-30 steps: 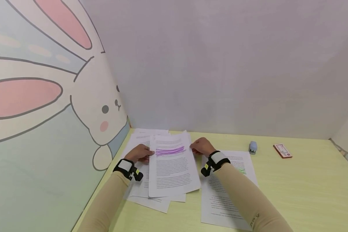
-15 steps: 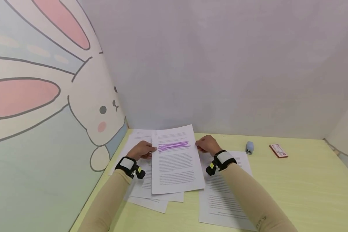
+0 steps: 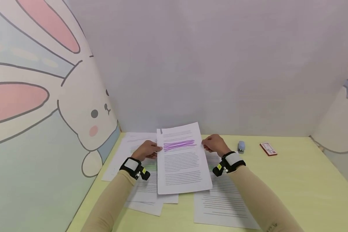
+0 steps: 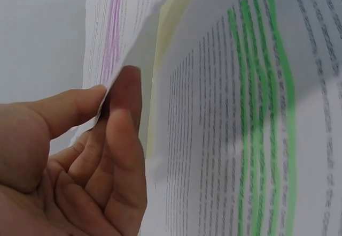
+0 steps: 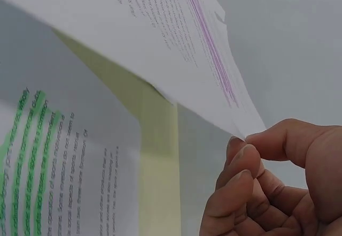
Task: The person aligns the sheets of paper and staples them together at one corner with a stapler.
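A printed sheet of paper (image 3: 181, 167) with purple highlighter strokes is held up between both hands, tilted over the table. My left hand (image 3: 147, 150) pinches its left edge, thumb in front and fingers behind, as the left wrist view shows. On the opposite edge, my right hand (image 3: 216, 144) pinches the paper between thumb and fingertips. Beneath the left hand lie several overlapping printed sheets (image 3: 145, 190), one with green highlighting (image 4: 262, 113). Another printed page (image 3: 226, 206) with green strokes (image 5: 32, 155) lies flat below the right hand.
A small blue stapler (image 3: 241, 146) stands on the pale yellow table (image 3: 293, 187) beyond the right hand. Right of it lies a small red-and-white box (image 3: 268, 149). A grey wall (image 3: 208, 71) rises behind the table, and a rabbit-painted wall (image 3: 75, 122) borders the left side.
Both hands have lifted the purple-marked sheet off the pile and moved it rightward, its top edge now higher. The view has turned slightly right.
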Available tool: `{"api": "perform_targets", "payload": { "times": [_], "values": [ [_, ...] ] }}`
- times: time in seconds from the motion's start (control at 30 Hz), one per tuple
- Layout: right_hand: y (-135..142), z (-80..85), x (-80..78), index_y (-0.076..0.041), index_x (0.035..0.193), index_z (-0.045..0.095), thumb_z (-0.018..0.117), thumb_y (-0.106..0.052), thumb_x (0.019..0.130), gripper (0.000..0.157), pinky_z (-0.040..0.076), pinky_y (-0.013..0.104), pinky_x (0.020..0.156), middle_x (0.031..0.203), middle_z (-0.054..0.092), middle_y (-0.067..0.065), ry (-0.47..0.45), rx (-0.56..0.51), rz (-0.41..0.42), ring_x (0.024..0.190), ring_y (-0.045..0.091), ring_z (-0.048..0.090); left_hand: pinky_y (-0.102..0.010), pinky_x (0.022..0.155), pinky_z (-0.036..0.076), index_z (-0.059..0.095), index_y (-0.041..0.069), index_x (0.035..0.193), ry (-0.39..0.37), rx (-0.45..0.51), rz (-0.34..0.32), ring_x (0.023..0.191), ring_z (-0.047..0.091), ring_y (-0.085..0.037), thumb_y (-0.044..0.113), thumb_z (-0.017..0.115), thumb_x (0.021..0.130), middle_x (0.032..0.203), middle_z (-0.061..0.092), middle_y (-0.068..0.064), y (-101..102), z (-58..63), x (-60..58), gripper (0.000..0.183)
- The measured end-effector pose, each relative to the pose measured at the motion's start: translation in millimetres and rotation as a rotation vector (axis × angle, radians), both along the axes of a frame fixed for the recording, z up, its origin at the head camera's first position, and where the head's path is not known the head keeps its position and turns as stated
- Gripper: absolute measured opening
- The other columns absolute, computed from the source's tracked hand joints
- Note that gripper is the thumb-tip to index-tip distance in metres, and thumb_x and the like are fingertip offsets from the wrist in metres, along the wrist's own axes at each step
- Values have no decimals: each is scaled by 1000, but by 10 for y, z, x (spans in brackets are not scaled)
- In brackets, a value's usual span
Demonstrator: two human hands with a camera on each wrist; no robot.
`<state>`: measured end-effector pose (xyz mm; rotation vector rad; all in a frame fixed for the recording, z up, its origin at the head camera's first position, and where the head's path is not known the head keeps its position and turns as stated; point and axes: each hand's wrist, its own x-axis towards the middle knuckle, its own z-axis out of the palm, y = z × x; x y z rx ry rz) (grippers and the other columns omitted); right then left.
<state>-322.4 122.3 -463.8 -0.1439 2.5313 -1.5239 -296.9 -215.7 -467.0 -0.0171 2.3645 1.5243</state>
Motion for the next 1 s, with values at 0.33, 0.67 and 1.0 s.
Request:
{"api": "perform_targets", "payload": {
  "times": [0.33, 0.67, 1.0],
  "values": [
    [371, 169, 112, 7, 95, 70, 59, -13, 97, 22, 52, 24, 63, 79, 63, 8, 10, -7, -49, 69, 16, 57, -28, 64, 56, 53, 7, 75, 54, 26, -82, 64, 59, -15, 16, 66, 101, 69, 53, -4, 316, 49, -99, 30],
    [735, 139, 298, 7, 101, 68, 58, -16, 100, 25, 52, 26, 64, 82, 63, 9, 2, 46, -109, 73, 20, 57, -29, 64, 58, 68, 2, 89, 68, 31, -112, 71, 68, -18, 22, 66, 101, 81, 66, -7, 658, 27, -90, 23],
    [1032, 14, 486, 9, 100, 66, 59, -15, 99, 25, 51, 26, 62, 80, 61, 7, -33, 71, -133, 71, 17, 56, -32, 67, 61, 71, -3, 112, 2, 85, -181, 72, 72, -18, 19, 64, 102, 88, 71, -13, 916, -64, 15, 26]
  ]
}}
